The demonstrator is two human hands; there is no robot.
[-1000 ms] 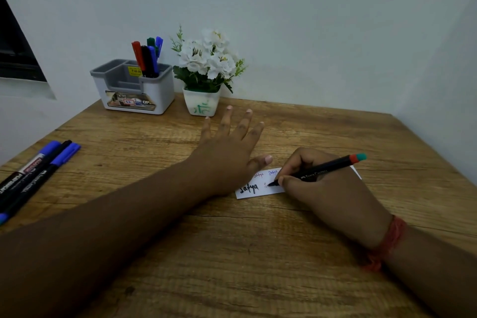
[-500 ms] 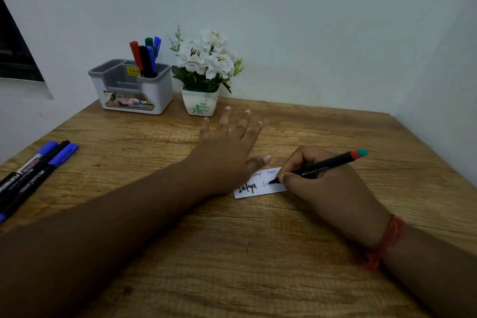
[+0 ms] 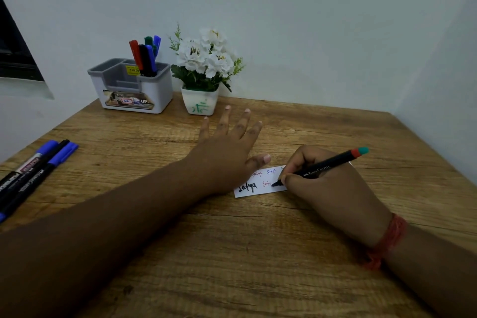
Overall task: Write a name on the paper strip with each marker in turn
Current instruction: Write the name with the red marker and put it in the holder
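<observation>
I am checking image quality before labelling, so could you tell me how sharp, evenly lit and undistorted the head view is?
Head view: soft, even light, no glare; faint shadows under the left hand and right hand. The paper strip and pen are sharp enough to read. Wide-angle bending shows at the table edges, and the markers at far left look softer.

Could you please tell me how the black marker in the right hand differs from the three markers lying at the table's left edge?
The black marker with the teal end is gripped by the right hand, tilted, tip on the white paper strip; the three blue-capped markers lie flat, untouched. It is uncapped; they are capped. All have dark barrels.
</observation>
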